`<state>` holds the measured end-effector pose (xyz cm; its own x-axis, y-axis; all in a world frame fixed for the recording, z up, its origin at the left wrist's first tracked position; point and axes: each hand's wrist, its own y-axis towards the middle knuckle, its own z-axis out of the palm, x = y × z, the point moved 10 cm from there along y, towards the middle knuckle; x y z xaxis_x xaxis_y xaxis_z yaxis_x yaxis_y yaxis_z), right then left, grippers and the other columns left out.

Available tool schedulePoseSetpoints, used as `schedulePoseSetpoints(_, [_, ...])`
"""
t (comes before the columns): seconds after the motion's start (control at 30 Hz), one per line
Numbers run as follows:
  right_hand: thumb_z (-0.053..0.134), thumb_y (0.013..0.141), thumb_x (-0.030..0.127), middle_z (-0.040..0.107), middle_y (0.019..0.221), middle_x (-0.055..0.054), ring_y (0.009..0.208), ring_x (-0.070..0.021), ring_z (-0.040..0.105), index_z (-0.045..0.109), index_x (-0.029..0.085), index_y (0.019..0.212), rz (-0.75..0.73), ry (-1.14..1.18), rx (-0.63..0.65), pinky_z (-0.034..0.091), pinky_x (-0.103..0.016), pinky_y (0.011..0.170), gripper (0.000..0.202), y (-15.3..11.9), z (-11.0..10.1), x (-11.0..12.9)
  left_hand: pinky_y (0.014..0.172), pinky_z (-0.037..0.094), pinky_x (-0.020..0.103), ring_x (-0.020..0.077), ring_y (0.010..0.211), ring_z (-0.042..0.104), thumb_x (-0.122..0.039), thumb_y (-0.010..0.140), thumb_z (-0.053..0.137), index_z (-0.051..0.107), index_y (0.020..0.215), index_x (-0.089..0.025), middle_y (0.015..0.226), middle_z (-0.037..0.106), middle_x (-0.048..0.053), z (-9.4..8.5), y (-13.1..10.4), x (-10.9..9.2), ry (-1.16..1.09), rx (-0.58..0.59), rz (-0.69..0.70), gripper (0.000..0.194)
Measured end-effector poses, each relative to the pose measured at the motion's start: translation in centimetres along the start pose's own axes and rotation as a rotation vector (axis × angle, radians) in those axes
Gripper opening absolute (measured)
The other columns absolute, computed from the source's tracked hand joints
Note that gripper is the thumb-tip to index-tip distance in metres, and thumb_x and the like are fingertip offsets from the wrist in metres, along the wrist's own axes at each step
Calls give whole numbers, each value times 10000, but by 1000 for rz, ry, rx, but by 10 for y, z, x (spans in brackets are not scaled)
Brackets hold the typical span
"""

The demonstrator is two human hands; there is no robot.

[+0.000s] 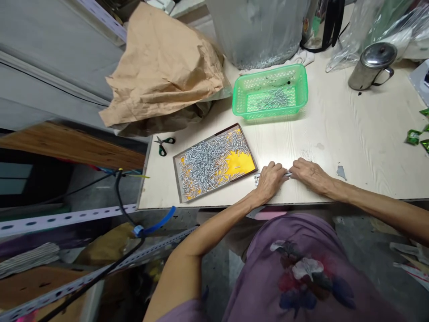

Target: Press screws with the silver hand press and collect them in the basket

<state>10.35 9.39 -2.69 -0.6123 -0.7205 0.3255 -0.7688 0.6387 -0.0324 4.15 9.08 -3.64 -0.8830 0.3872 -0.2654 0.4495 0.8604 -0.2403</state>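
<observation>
My left hand [272,181] is closed over a narrow metal strip [287,174] near the table's front edge. A flat metal end with holes [256,179] shows on the hand's left side; whether it belongs to the same strip is hidden under the palm. Just to the right, my right hand [310,175] has its fingers pinched together at the strip's other end, and what they grip is covered. Left of my hands lies a shallow tray [254,162] with a yellow lining, holding a great many small silvery metal pins or screws [204,161].
Behind the tray, a green plastic basket [270,114] holds more small metal pieces. Scissors [162,145] lie at the left near crumpled brown paper [167,67]. A metal jug [370,67], a kettle [321,27] and green wrappers [414,137] are on the table [375,147].
</observation>
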Motion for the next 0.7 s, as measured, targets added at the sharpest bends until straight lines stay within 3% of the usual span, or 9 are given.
schedulePoseSetpoints(0.1, [459, 962, 288, 613, 933, -125, 890, -243, 515, 633, 136, 1034, -50, 11, -52, 432, -342, 740, 242, -2, -10, -3, 823, 495, 377, 257, 1009, 554, -352, 917, 587, 603, 1162, -160, 1025, 642, 96, -1, -3, 0, 2, -65, -9, 311])
schedulePoseSetpoints(0.23, [480, 942, 440, 617, 1083, -169, 968, -280, 530, 587, 120, 1215, -122, 55, -67, 448, -405, 831, 434, 2, -21, -12, 1018, 456, 468, 304, 1244, 503, -324, 930, 557, 477, 1329, -118, 1342, 539, 190, -1, -19, -6, -57, -309, 18, 456])
schedulePoseSetpoints(0.3, [412, 970, 407, 629, 1050, -164, 951, -272, 542, 620, 128, 1170, -120, 71, -70, 443, -406, 839, 402, 9, -23, -20, 1089, 408, 504, 316, 1367, 414, -269, 963, 476, 465, 1348, -136, 1427, 480, 192, 6, -31, -16, -98, -405, 75, 407])
schedulePoseSetpoints(0.37, [361, 985, 343, 637, 968, -150, 910, -261, 539, 663, 143, 1071, -83, 60, -92, 438, -391, 809, 372, 18, -24, -32, 1114, 396, 511, 290, 1416, 368, -238, 990, 385, 467, 1362, -179, 1436, 492, 162, 19, -41, -29, -147, -430, 151, 386])
schedulePoseSetpoints(0.53, [428, 970, 294, 637, 888, -118, 860, -245, 499, 685, 180, 895, -35, -8, -118, 384, -354, 735, 291, 46, -26, -48, 1132, 386, 512, 248, 1363, 458, -243, 1015, 308, 502, 1336, -165, 1352, 585, 149, 38, -47, -42, -202, -424, 192, 383])
schedulePoseSetpoints(0.63, [466, 954, 237, 639, 912, -124, 856, -242, 472, 691, 176, 902, -47, -121, -127, 328, -344, 700, 239, 56, -31, -27, 1122, 399, 505, 263, 1335, 489, -252, 1014, 330, 536, 1294, -116, 1330, 596, 171, 31, -47, -45, -196, -462, 203, 374])
schedulePoseSetpoints(0.7, [497, 939, 199, 636, 961, -116, 867, -230, 462, 696, 187, 926, -189, -139, -89, 301, -334, 690, 199, 57, -27, 12, 1096, 434, 473, 258, 1304, 518, -231, 1010, 333, 556, 1269, -95, 1295, 614, 181, 24, -55, -50, -207, -476, 253, 368])
